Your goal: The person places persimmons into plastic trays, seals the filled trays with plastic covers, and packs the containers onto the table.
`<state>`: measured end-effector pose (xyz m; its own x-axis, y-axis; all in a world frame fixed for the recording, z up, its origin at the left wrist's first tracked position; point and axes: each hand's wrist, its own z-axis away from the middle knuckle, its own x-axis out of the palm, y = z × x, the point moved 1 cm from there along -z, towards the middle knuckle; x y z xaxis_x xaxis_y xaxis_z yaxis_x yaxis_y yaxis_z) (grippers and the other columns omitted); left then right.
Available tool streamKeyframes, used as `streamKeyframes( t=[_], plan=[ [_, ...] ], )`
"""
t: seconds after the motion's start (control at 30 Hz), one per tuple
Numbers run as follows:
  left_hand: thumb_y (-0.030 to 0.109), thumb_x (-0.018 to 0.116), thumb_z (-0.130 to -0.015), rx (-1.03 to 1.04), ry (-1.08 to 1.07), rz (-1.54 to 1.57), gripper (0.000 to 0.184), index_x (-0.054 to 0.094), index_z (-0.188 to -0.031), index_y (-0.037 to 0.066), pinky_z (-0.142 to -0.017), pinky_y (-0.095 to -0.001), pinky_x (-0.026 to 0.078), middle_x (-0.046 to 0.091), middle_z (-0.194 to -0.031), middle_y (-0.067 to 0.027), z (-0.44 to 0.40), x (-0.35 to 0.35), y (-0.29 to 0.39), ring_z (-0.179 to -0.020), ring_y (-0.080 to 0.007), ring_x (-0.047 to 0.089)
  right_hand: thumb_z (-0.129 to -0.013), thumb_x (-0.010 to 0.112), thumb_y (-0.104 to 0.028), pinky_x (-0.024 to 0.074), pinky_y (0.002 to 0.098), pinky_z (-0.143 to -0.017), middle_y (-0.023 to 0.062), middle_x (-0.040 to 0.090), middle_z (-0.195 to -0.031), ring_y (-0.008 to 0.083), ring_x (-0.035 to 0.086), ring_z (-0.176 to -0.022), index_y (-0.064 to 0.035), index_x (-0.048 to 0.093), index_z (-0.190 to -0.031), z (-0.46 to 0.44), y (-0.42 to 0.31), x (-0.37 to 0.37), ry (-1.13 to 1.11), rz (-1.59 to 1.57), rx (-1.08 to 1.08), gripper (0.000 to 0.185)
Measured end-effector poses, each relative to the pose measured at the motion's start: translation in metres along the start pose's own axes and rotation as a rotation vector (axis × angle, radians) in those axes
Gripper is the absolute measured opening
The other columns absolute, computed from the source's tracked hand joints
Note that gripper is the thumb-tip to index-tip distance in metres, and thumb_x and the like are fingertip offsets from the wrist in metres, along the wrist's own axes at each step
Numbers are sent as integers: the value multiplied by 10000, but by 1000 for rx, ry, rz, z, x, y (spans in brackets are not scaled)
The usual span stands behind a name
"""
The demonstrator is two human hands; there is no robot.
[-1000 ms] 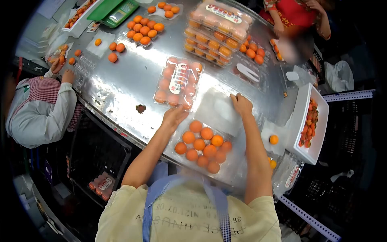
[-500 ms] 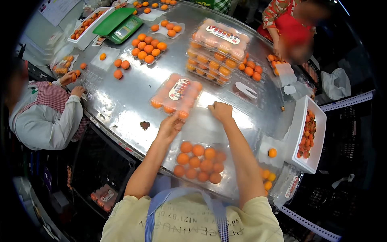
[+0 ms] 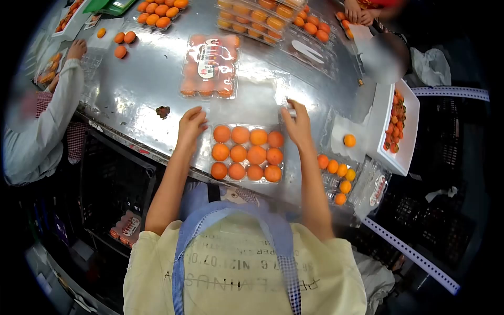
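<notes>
Directly in front of me lies an open clear plastic clamshell box (image 3: 248, 180), its base filled with rows of round orange fruits (image 3: 256, 154). Its transparent lid (image 3: 244, 107) is folded back flat, away from me. My left hand (image 3: 192, 126) is at the lid's left side, fingers curved and thumb apart. At the lid's right edge is my right hand (image 3: 297, 122), with thumb and fingers apart; whether either one touches the plastic is hard to see. Beyond the lid rests a closed, labelled box of fruit (image 3: 210, 65), with no hand on it.
Stacked filled boxes (image 3: 252, 23) stand at the back. On my right are a white foam crate (image 3: 375, 128) of fruit, a partly filled box (image 3: 336, 181) and a loose fruit (image 3: 349, 140). Co-workers' hands (image 3: 77, 50) (image 3: 358, 13) are at the left and far right.
My left hand has let go of the closed labelled box, which now sits straighter on the table. Both hands have come nearer to the open box. My view has tilted downward.
</notes>
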<state>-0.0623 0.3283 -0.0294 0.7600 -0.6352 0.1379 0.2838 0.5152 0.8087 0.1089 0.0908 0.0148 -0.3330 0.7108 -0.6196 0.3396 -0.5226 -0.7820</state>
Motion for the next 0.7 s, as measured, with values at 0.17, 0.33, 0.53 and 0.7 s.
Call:
streamKeyframes(
  t=[0.17, 0.33, 0.53, 0.7],
  plan=[
    [219, 587, -887, -90, -171, -172, 371, 542, -1188, 7, -724, -246, 497, 605, -1066, -86, 30, -17, -45, -815, -136, 597, -912, 487, -330, 481, 352, -792, 179, 636, -964, 299, 613, -886, -4, 573, -1135, 114, 56, -7, -73, -223, 543, 404],
    [145, 593, -874, 51, -163, -282, 326, 563, -1156, -16, -691, -248, 507, 632, -979, -89, 6, -8, -52, -765, -131, 606, -930, 441, -370, 461, 319, -831, 188, 644, -998, 246, 612, -959, -5, 579, -1152, 122, 52, 13, -93, -99, 487, 449],
    [303, 568, -886, -37, 41, 789, 582, 376, -1303, -55, -946, -360, 429, 465, -1260, -201, 27, -10, -20, -1105, -277, 505, -950, 380, -387, 420, 366, -964, 217, 448, -1287, 305, 459, -1182, 73, 371, -1299, 104, 48, -8, 371, -1372, 656, 578],
    [516, 411, -906, -185, -137, 1176, 761, 223, -1375, -54, -1057, -434, 333, 320, -1391, -227, 53, -12, -15, -1272, -353, 358, -948, 434, -289, 445, 375, -955, 210, 432, -1293, 279, 467, -1160, 76, 343, -1305, 106, 62, -1, 333, -1526, 707, 518]
  ],
)
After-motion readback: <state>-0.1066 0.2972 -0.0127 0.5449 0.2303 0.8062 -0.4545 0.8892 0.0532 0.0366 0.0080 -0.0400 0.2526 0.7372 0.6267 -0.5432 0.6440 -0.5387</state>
